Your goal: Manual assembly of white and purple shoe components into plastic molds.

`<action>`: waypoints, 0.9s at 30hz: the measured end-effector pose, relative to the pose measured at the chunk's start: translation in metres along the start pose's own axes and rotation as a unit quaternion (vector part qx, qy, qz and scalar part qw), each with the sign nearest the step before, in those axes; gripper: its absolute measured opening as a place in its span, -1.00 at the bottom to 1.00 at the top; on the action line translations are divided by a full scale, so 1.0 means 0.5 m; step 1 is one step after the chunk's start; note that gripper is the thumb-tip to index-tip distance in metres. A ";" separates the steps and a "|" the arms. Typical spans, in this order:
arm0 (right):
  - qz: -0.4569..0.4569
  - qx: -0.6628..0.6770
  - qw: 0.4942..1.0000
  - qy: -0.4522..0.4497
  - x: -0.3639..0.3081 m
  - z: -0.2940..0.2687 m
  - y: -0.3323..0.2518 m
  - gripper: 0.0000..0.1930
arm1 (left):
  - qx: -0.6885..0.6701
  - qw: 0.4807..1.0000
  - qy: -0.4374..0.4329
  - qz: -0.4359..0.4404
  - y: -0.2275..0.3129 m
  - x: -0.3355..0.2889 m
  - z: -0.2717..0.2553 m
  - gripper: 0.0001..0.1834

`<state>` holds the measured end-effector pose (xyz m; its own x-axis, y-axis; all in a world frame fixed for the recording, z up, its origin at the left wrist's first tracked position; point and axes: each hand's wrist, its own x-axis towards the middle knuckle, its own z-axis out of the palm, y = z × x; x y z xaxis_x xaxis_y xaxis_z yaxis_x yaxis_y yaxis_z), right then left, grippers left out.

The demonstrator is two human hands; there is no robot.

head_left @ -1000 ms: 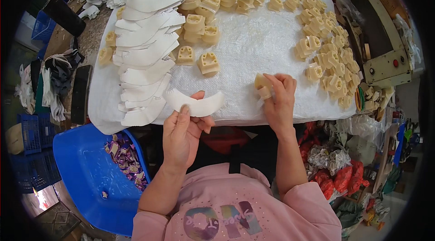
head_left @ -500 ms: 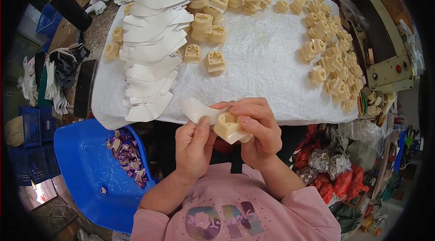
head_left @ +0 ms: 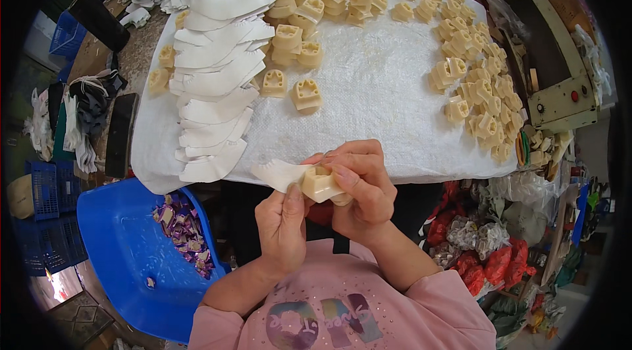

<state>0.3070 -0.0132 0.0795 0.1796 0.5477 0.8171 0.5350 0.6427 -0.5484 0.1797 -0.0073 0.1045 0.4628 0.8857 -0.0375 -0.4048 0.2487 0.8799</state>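
You now have both hands together at the near edge of the worktop (head_left: 141,53); a second ago they were well apart, your left hand (head_left: 282,218) with only the white curved strip (head_left: 278,173) and your right hand (head_left: 365,188) off toward the right with the cream moulded piece (head_left: 321,185). Since the frame half a second ago, the pair has shifted slightly to the left. Your left hand pinches the strip near the piece, thumb uppermost, while its free end points left; your right hand grips the piece from the right. The strip's inner end runs in behind the piece, where your fingers hide whether they touch. On the white woven sheet (head_left: 388,113), the overlapping strips (head_left: 210,80) along the left edge and the cream pieces (head_left: 484,90) massed along the right edge lie as they did. As for writing, your pink shirt (head_left: 316,277) bears large multicoloured letters across the chest, with smaller pale script over them. The blue tub (head_left: 112,244) sits below the worktop's near left corner, purple fragments (head_left: 184,231) inside.
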 end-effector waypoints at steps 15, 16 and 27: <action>0.021 -0.259 0.950 -0.174 0.063 -0.042 -0.043 -0.75 | 0.296 0.947 0.047 0.115 0.039 0.028 -0.047 -0.78; 0.022 -0.261 0.950 -0.173 0.064 -0.043 -0.043 -0.75 | 0.296 0.947 0.045 0.115 0.035 0.027 -0.048 -0.78; 0.041 -0.204 0.952 -0.227 0.038 -0.042 -0.014 -0.73 | 0.468 0.840 0.025 0.273 0.000 0.025 -0.037 -0.84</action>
<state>0.3239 -0.0185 0.1028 -0.0908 0.8210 0.5637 0.8271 0.3774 -0.4166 0.1711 0.0110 0.0952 0.3660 0.7886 0.4941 0.2627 -0.5969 0.7581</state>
